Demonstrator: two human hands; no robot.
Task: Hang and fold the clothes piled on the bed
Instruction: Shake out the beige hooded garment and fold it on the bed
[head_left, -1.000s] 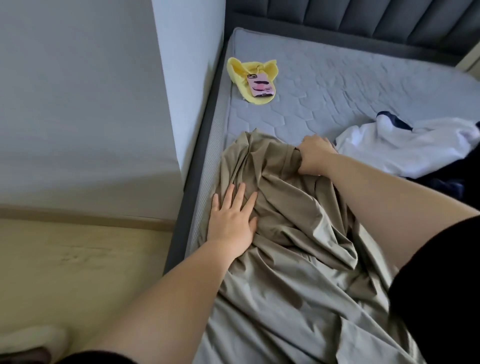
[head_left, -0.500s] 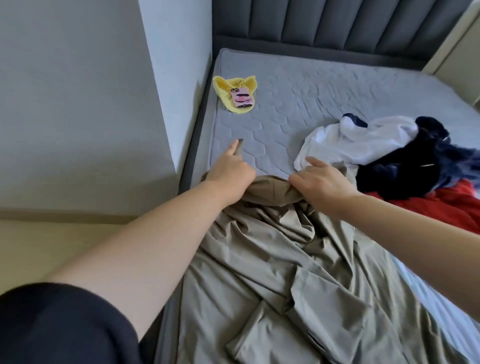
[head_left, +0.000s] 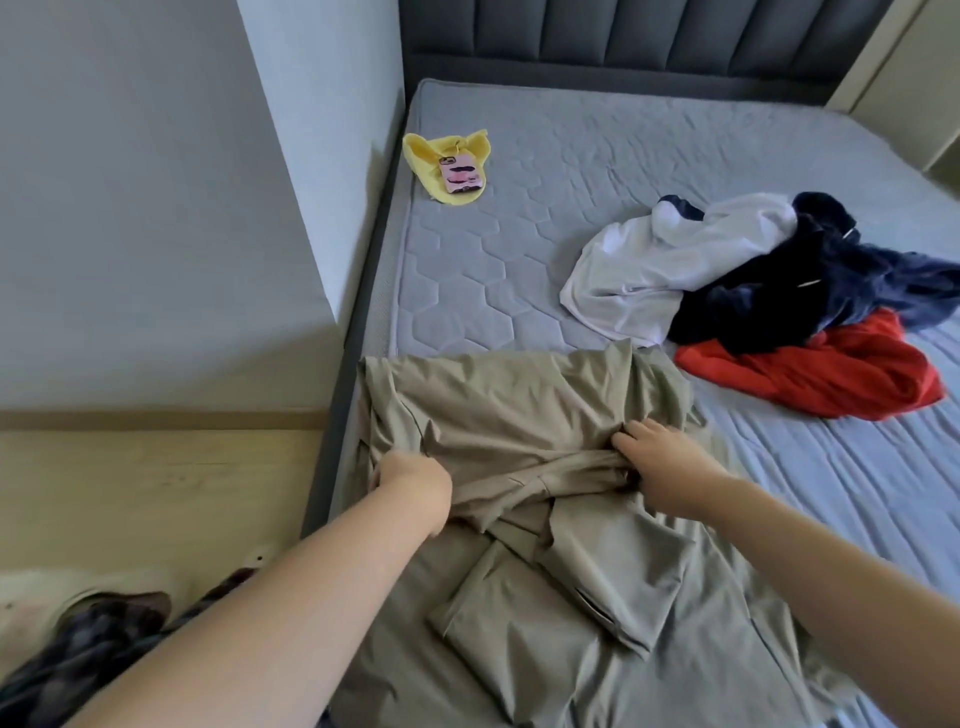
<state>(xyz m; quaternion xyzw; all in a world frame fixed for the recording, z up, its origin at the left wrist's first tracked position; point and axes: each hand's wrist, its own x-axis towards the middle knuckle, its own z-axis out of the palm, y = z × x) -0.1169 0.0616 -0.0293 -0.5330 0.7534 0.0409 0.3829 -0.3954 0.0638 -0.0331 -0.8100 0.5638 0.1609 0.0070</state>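
Covering the near left corner of the mattress (head_left: 467, 270), a khaki garment (head_left: 519, 410) lies rumpled. Its near part is doubled over in flat layers, and its far hem runs straight across from the left edge.

Left hand (head_left: 413, 483): fingers curled down into the cloth close to the mattress's left edge, gripping a gather of fabric, with the fingertips buried in the folds.

Right hand (head_left: 670, 467): fingers bent into a bunched ridge of the same garment, right of its middle, and holding it. A creased band of cloth runs between the two hands.

Beyond the hem, toward the right edge, lies a loose pile. A red garment (head_left: 831, 374) is nearest, a navy garment (head_left: 805, 286) overlaps it, and a white garment (head_left: 649, 270) lies on the pile's left side, its near edge just beside the khaki hem.

Farther off, by the left edge, a yellow cloth (head_left: 428, 156) carries a pink-cased phone (head_left: 460, 175).

A dark padded headboard (head_left: 623, 31) closes the far edge. Pale wooden floor (head_left: 156, 493) lies left of the bed.
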